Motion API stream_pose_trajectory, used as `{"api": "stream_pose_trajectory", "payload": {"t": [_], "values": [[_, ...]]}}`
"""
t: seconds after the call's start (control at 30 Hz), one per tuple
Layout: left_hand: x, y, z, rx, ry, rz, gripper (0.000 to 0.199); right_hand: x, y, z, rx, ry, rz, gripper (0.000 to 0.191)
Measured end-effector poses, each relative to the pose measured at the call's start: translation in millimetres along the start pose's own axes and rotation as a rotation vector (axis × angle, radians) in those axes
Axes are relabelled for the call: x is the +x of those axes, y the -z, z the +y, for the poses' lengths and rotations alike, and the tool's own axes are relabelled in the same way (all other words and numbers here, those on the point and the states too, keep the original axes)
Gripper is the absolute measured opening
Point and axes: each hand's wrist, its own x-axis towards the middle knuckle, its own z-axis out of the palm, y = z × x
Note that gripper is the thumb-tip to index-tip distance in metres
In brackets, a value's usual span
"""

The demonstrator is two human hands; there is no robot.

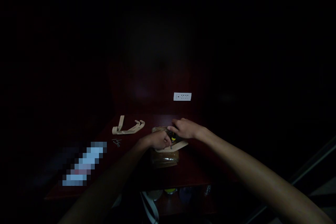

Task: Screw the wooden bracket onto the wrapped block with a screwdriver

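A pale wooden piece (165,149) lies across a brown taped package (168,157) on the dark red table. A small screw (171,147) stands upright on the wood. My left hand (159,140) rests over the left end of the wood, its fingers pinched at the screw. From above right, my right hand (186,128) is closed around the handle of a black and yellow screwdriver (173,138) that points down toward the screw. The screwdriver's tip is too dark to make out. Part of its handle is hidden by the fingers.
Curved wooden hook pieces (128,131) lie at the back left of the table. Several loose screws (117,142) are in front of them. A blurred-out bright rectangle (85,164) is at the left. A white socket panel (182,96) is on the wall. Items sit on a shelf below (170,203).
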Motion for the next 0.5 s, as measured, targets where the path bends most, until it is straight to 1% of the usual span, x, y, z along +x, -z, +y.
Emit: {"api": "stream_pose_trajectory", "payload": {"t": [0.07,0.13,0.2,0.27,0.37,0.5], "values": [[5.2,-0.1,-1.7,0.006,0.006,-0.012,0.029,-0.9,0.8,-0.4,0.019,0.042,0.004,0.028],[8.8,-0.6,-2.7,0.024,0.006,-0.016,0.029,-1.7,1.8,0.0,0.081,0.087,-0.020,0.020],[9.8,-0.6,-1.5,0.053,0.001,-0.015,0.029,-2.2,2.2,1.8,0.127,0.107,-0.023,0.019],[8.6,0.2,2.2,0.087,-0.006,-0.010,0.026,-2.8,2.0,4.5,0.149,0.125,0.001,0.019],[5.7,2.3,9.4,0.147,-0.031,0.003,0.021,-5.2,3.3,8.7,0.178,0.170,0.076,0.015],[3.4,3.3,14.9,0.215,-0.065,-0.011,0.019,-14.4,10.2,14.3,0.270,0.189,0.224,0.011]]}}
